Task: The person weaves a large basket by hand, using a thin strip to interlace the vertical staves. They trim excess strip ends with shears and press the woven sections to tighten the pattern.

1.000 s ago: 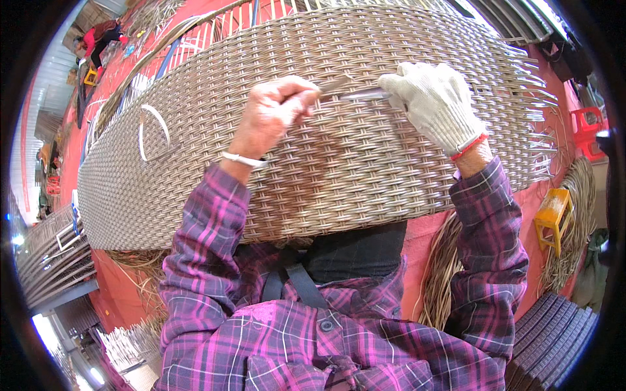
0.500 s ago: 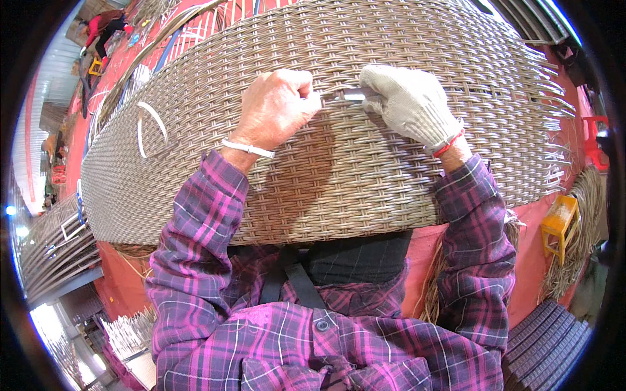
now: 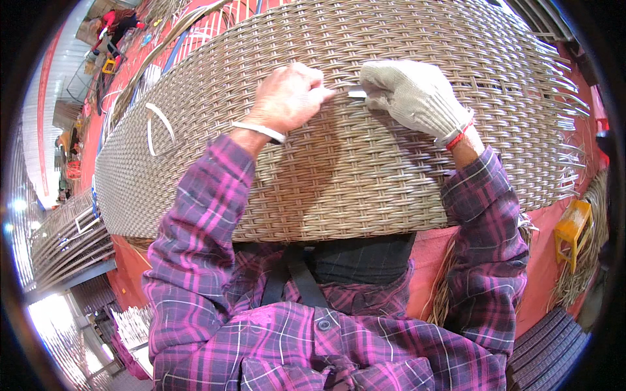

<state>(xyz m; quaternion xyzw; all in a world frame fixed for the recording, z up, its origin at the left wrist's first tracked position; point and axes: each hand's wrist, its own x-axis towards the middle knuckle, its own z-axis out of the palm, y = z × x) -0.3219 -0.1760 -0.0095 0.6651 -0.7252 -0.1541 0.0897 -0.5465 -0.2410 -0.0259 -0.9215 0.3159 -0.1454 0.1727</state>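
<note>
A large panel of brown woven wicker (image 3: 365, 182) lies in front of me, loose strand ends sticking out along its right edge. My right hand (image 3: 411, 96), in a pale knitted glove, is closed round a flat metal blade (image 3: 356, 92) that points left, close over the weave. The blade's handle is hidden in the glove. Just left of its tip is my bare left hand (image 3: 290, 99), fingers closed in a pinch over the wicker. Whether a strand is between those fingertips cannot be made out. A white strip (image 3: 156, 127) curls up from the panel on the left.
A yellow stool (image 3: 572, 229) stands at the right, beside bundled brown strands (image 3: 595, 241). Bundled rods (image 3: 62, 251) lie at the left. Another person (image 3: 119, 25) bends over at the far left. Red sheeting (image 3: 544, 260) covers the floor.
My left hand has moved right, nearer the blade tip. The right hand keeps its grip on the blade with little movement. The whole view has shifted slightly.
</note>
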